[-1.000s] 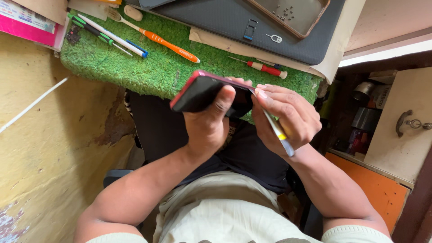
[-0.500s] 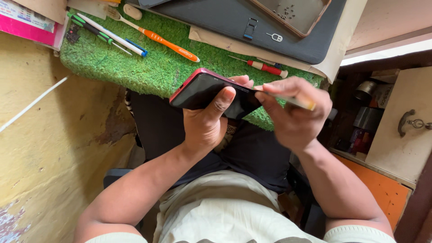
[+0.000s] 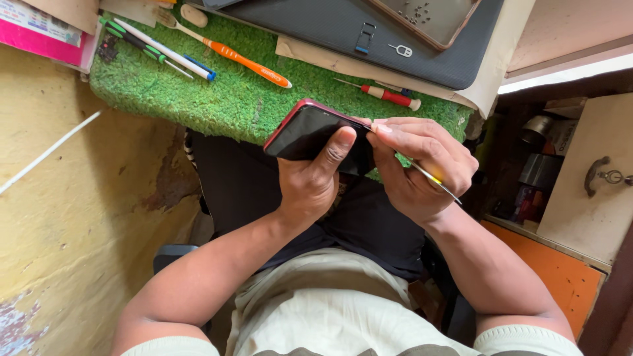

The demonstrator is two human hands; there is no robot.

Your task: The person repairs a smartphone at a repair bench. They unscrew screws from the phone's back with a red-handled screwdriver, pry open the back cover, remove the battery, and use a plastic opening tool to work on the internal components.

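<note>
My left hand (image 3: 310, 184) grips a black smartphone with a red rim (image 3: 306, 128), thumb lying across its dark screen, just in front of the green turf mat (image 3: 217, 99). My right hand (image 3: 422, 165) pinches a thin metal tool with a yellow band (image 3: 432, 179); its fingertips press at the phone's right edge, and the tool's shaft sticks out to the right past my palm. The tool's working tip is hidden by my fingers.
On the turf mat lie an orange-handled screwdriver (image 3: 247, 59), a red-handled screwdriver (image 3: 389, 97) and green and white tools (image 3: 151, 46). Behind them a grey pad (image 3: 343, 26) carries a tray of tiny screws (image 3: 428, 16). Yellow wall at left, drawers at right.
My right hand has turned, so the thin tool now points down to the right instead of lying level; the phone has shifted slightly to the left in my left hand.
</note>
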